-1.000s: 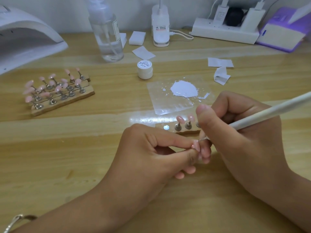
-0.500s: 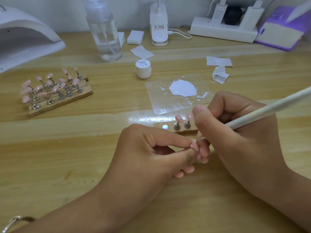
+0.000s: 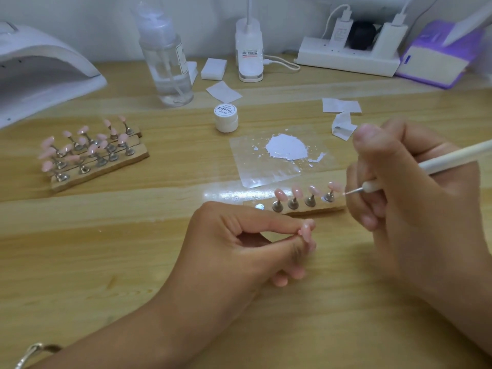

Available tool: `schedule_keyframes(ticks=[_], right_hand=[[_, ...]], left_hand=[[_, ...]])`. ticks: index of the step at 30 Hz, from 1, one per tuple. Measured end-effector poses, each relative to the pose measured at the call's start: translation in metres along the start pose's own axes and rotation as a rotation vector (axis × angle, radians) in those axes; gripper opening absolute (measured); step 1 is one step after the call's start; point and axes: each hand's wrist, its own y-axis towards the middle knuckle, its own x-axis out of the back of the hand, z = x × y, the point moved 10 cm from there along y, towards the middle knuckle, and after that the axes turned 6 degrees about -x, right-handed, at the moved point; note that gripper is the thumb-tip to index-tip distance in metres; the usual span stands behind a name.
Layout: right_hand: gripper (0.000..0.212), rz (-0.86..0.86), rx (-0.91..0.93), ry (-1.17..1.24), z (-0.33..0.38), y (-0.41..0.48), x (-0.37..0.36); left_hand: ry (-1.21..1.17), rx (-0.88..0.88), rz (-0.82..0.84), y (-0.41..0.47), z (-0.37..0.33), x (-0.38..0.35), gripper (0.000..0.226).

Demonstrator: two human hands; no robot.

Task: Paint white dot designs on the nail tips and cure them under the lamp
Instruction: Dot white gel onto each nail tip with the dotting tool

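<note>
A white curing lamp is seen at the far left of the counter, with a wooden rack of pink nail tips near it. One pink nail tip is pinched by the left hand between thumb and forefinger. Just beyond it, a wooden strip carrying four tips is set before a paint-smeared clear sheet. A white dotting pen is gripped by the right hand in curled fingers.

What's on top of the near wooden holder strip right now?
Four pink nail tips on metal stands and one bare metal disc at the left end. The right hand blocks the wooden holder strip's right end, so anything there is hidden.
</note>
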Motion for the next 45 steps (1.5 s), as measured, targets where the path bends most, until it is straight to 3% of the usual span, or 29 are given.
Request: schedule_keyframes(ticks=[5,11,14,17,22,26,30,36,45], right_hand=[[0.043,-0.038,0.046,-0.155,0.014,0.021,0.010],[0.053,0.166,-0.023,-0.647,0.014,0.068,-0.007],[0.049,0.219,-0.027,-0.851,0.001,0.091,-0.018],[0.049,0.187,0.044,-0.910,-0.007,0.105,-0.031],[0.044,0.280,-0.027,-1.060,-0.037,0.107,-0.045],[0.048,0.099,0.126,-0.767,0.017,0.098,-0.035],[0.055,0.122,0.031,-0.378,0.026,0.042,-0.029],[0.036,0.089,-0.029,-0.228,0.003,-0.013,-0.020],[0.044,0.084,-0.011,-0.175,-0.004,-0.019,-0.026]], left_hand=[[-0.012,-0.009,-0.011,-0.001,-0.004,0.000,0.010],[0.000,0.006,-0.017,-0.001,-0.003,0.001,0.007],[0.029,-0.001,-0.009,0.000,-0.004,0.002,0.004],[0.030,-0.001,0.009,0.001,-0.005,0.002,0.005],[0.000,0.022,-0.004,0.001,0.000,0.004,0.017],[-0.015,0.024,-0.010,0.003,0.002,0.005,0.007],[-0.040,0.021,-0.024,0.004,0.004,0.005,0.007],[-0.053,0.011,0.005,0.004,0.002,0.004,0.008],[-0.063,-0.035,0.036,0.004,-0.003,0.001,0.007]])
